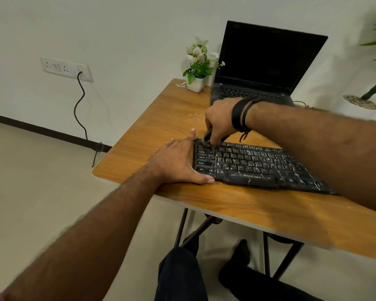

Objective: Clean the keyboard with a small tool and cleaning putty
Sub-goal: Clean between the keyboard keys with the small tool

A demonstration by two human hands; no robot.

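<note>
A black keyboard [256, 165] lies on the wooden table [161, 127], near the table's front edge, and it has white marks all over its keys; the left hand [178, 164] lies flat with straight fingers against the keyboard's left end, its thumb along the front corner and its fingertips past the back corner; nothing is held in this grip. The right hand [221, 120] is curled around a small dark tool [207, 135]; the tool's tip touches the keys at the back left corner of the keyboard. A black band [240, 114] is on the right wrist.

Behind the keyboard sits an open laptop [265, 66] with a dark screen; beside it, near the table's back corner, stands a little white pot of flowers [197, 64]. The left part of the table is bare wood up to its left edge. A black cord [80, 105] hangs from a wall socket [66, 69]. I cannot see any putty.
</note>
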